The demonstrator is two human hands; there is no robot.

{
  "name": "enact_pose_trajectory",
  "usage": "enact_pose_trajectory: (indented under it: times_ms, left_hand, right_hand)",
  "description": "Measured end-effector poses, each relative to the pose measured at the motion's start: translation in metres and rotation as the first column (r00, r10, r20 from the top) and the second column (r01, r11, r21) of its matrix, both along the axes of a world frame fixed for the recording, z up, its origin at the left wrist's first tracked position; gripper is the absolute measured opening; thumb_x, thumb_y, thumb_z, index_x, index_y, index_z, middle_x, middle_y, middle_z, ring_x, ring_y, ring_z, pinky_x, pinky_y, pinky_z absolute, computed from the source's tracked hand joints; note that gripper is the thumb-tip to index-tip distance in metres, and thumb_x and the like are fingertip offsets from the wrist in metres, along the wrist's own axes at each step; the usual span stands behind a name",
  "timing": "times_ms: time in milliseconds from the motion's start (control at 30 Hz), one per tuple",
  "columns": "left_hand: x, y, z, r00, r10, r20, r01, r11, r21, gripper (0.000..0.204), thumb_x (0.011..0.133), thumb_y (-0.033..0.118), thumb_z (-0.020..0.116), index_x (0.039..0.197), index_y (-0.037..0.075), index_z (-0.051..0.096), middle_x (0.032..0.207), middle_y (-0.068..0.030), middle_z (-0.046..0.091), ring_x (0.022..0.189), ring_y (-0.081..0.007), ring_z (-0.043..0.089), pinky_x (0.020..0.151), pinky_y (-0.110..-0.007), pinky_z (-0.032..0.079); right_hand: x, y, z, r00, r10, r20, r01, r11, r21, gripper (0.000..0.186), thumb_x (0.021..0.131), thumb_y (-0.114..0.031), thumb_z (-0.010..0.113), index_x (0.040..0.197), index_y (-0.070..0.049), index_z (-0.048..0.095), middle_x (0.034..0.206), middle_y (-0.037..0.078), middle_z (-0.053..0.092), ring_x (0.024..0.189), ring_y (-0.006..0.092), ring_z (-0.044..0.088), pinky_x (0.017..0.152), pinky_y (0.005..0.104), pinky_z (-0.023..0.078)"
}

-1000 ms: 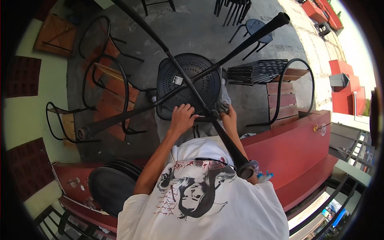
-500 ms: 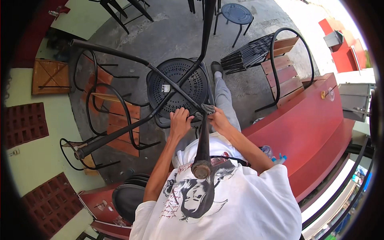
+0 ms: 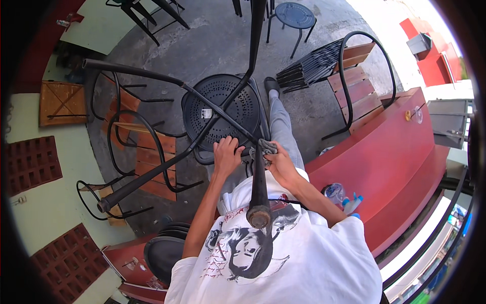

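Observation:
In front of me an upturned black metal stool [image 3: 211,107] has its crossed tubular legs pointing up and outward. One leg comes toward my chest and ends in a worn round foot. The stool's underside shows a round black seat [image 3: 238,91] full of small holes, with a white label. My left hand [image 3: 228,156] is closed, its fingers curled over the stool's near edge; its exact hold is partly hidden. A crumpled grey cloth [image 3: 268,148] is bunched in my right hand [image 3: 281,163], pressed around the near leg close to its bend.
Wooden-slat chairs with black tube frames stand left [image 3: 156,162] and right [image 3: 354,93]. Farther off is a round dark stool [image 3: 295,16]. A red ledge [image 3: 379,147] along my right bears a spray bottle [image 3: 353,203]. Black round seats [image 3: 164,256] stack at lower left.
My right hand and the cloth have shifted slightly down along the near leg, and more of the cloth shows. My left hand stays at the stool's edge. The view has tilted a little.

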State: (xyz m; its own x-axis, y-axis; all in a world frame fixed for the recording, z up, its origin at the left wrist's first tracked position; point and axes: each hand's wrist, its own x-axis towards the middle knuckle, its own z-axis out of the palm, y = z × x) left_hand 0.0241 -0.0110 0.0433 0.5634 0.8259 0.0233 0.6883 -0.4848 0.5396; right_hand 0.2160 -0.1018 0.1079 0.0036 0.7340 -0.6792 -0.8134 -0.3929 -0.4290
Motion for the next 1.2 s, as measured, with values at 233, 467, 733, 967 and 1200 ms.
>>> enact_pose_trajectory:
  times_ms: [233, 467, 733, 967, 1200]
  left_hand:
    - [0.008, 0.012, 0.02, 0.99, -0.05, -0.133, 0.034, 0.993, -0.115, 0.021, 0.092, 0.027, 0.072, 0.09, 0.008, 0.064, 0.09, -0.0103, 0.061, 0.091, -0.0352, 0.062, 0.077, -0.049, 0.042]
    - [0.03, 0.035, 0.026, 0.928, -0.097, -0.359, -0.015, 0.955, -0.296, 0.034, 0.098, 0.035, 0.07, 0.089, 0.004, 0.08, 0.09, -0.0228, 0.074, 0.088, -0.0449, 0.072, 0.08, -0.053, 0.056]
    - [0.037, 0.04, 0.014, 0.899, -0.079, -0.43, -0.041, 0.964, -0.262, 0.035, 0.094, 0.037, 0.075, 0.096, 0.004, 0.082, 0.092, -0.0222, 0.076, 0.094, -0.0408, 0.075, 0.08, -0.051, 0.058]
    - [0.043, 0.038, 0.004, 0.892, -0.102, -0.441, -0.049, 0.947, -0.318, 0.03, 0.093, 0.033, 0.076, 0.102, 0.005, 0.083, 0.099, -0.0199, 0.077, 0.098, -0.0383, 0.076, 0.084, -0.049, 0.06]
    - [0.04, 0.036, -0.002, 0.926, -0.047, -0.374, -0.105, 0.921, -0.376, 0.028, 0.093, 0.03, 0.077, 0.106, 0.006, 0.082, 0.106, -0.0199, 0.077, 0.104, -0.0421, 0.074, 0.087, -0.056, 0.06]
  right_hand:
    - [0.0, -0.008, 0.066, 0.999, -0.045, -0.007, 0.045, 0.998, 0.051, 0.032, 0.094, 0.012, 0.046, 0.12, -0.005, 0.054, 0.115, 0.01, 0.066, 0.103, 0.0196, 0.07, 0.089, 0.0359, 0.058]
    - [0.008, -0.015, 0.135, 0.999, -0.017, -0.047, 0.024, 0.987, 0.157, 0.034, 0.088, 0.013, 0.047, 0.118, -0.002, 0.053, 0.111, 0.013, 0.068, 0.098, 0.0201, 0.072, 0.088, 0.0351, 0.059]
    - [0.004, -0.026, 0.204, 0.994, -0.015, 0.111, -0.036, 0.896, 0.442, 0.04, 0.083, 0.001, 0.065, 0.121, 0.004, 0.051, 0.111, 0.016, 0.068, 0.1, 0.019, 0.071, 0.088, 0.0333, 0.057]
    - [0.002, -0.035, 0.222, 0.933, -0.041, 0.357, -0.163, 0.838, 0.521, 0.047, 0.087, -0.002, 0.075, 0.124, 0.003, 0.047, 0.113, 0.018, 0.07, 0.1, 0.0194, 0.071, 0.087, 0.0321, 0.057]
    - [0.001, -0.047, 0.209, 0.705, -0.277, 0.653, -0.242, 0.771, 0.589, 0.042, 0.089, -0.003, 0.073, 0.123, 0.002, 0.049, 0.107, 0.016, 0.07, 0.091, 0.0158, 0.07, 0.08, 0.0279, 0.055]
